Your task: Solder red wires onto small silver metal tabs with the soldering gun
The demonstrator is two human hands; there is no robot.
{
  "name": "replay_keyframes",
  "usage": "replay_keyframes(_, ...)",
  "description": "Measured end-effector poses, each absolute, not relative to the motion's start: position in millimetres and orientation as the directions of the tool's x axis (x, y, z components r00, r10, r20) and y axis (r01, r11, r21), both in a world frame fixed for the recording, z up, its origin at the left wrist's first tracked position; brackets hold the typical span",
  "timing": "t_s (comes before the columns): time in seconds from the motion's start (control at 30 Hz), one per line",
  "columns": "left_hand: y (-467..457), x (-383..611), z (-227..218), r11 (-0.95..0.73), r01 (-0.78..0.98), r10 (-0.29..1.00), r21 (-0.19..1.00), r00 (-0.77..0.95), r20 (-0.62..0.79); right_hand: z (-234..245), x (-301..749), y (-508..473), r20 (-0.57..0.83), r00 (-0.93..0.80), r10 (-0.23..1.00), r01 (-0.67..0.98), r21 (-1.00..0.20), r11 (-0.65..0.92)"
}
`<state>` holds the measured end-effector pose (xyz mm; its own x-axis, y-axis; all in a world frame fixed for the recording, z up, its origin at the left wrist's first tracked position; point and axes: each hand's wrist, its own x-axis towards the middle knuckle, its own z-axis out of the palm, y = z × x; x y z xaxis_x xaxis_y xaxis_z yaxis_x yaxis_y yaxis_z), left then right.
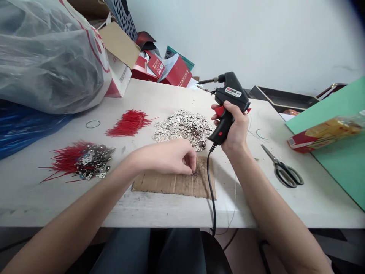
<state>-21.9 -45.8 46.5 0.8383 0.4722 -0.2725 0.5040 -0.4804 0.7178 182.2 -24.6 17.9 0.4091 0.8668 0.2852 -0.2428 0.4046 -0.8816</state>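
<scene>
My right hand is wrapped round the grip of a black soldering gun with a red trigger, held raised with its metal tip pointing left. Its cord runs down past the table's front edge. Over a worn piece of brown cardboard, my left hand is closed in a pinch, fingertips at a tiny dark metal piece too small to make out fully. Just behind lies a heap of small silvery metal tabs. Left of it is a bundle of short red wires.
Red wires with metal tabs on their ends are piled at the left. Black-handled scissors lie at the right, near a red-and-yellow package on a green board. A large plastic bag and red boxes stand behind.
</scene>
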Motion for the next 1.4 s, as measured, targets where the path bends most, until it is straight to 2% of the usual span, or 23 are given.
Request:
replay_keyframes(0.2,-52.6,-14.9,40.7,-0.522,0.602,0.537,0.605,0.782,-0.315,15.9,186.7,-20.4,0.241,0.418,0.876,-0.245,-0.899,0.364)
replay_keyframes(0.5,-52.1,-13.8,38.0,-0.512,0.651,0.588,0.561,0.742,-0.323,17.3,184.9,-21.4,0.236,0.411,0.881,-0.252,-0.899,0.358)
replay_keyframes(0.9,-54.2,-13.3,37.5,-0.533,0.655,0.599,0.535,0.739,-0.308,16.2,185.5,-21.5,0.231,0.398,0.888,-0.27,-0.895,0.354)
replay_keyframes(1.4,-55.2,-13.6,36.2,-0.548,0.603,0.541,0.579,0.784,-0.304,17.3,185.1,-23.1,0.249,0.389,0.887,-0.196,-0.918,0.344)
